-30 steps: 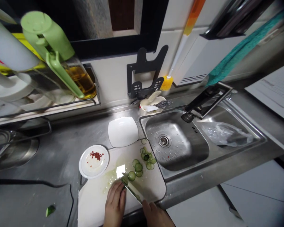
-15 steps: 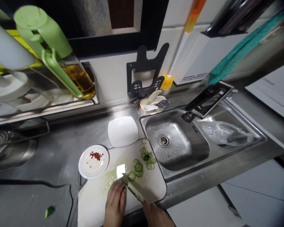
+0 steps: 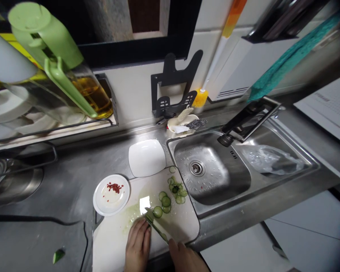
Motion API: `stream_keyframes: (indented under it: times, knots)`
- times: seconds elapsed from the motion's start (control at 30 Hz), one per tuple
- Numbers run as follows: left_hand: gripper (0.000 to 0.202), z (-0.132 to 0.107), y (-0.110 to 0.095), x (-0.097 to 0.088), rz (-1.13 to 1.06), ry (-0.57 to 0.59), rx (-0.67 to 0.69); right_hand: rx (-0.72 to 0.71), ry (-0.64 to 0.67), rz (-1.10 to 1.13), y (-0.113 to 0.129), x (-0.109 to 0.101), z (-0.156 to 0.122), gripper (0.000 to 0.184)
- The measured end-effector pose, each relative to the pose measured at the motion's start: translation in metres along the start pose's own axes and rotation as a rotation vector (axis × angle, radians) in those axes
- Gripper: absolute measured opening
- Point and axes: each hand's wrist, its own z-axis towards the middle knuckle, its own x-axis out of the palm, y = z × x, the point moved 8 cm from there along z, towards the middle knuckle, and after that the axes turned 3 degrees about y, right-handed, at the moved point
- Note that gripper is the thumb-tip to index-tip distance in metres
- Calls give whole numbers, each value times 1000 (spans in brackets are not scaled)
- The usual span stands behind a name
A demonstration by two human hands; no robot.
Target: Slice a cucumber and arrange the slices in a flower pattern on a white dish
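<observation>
My right hand [image 3: 186,257] grips a knife [image 3: 156,227], its blade pointing up and left over the white cutting board [image 3: 116,234]. Green bits cling along the blade. Just left of it, my left hand [image 3: 138,241] rests with curled fingers on a cucumber, which those fingers mostly hide. Several round cucumber slices [image 3: 166,201] lie past the knife tip. A looser pile of cucumber slices [image 3: 179,192] is near the board's right edge, beside the sink. Wet, greenish juice marks the board's middle.
A round white plate [image 3: 100,200] with small red pieces overlaps the board's left corner. Behind the board is a square white plate [image 3: 147,158]. The steel sink [image 3: 215,185] is to the right, under a black faucet [image 3: 238,124]. A cucumber end [image 3: 58,256] lies far left.
The knife and right hand have shifted slightly left, and the blade tip sits a little higher. My left hand stays in nearly the same place.
</observation>
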Motion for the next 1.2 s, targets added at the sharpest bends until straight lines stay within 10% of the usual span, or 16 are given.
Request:
stream_keyframes:
  times: [1.2]
  knots:
    - [22,-2,0,4,6,12,48,16,125,33,20,-6,37,49]
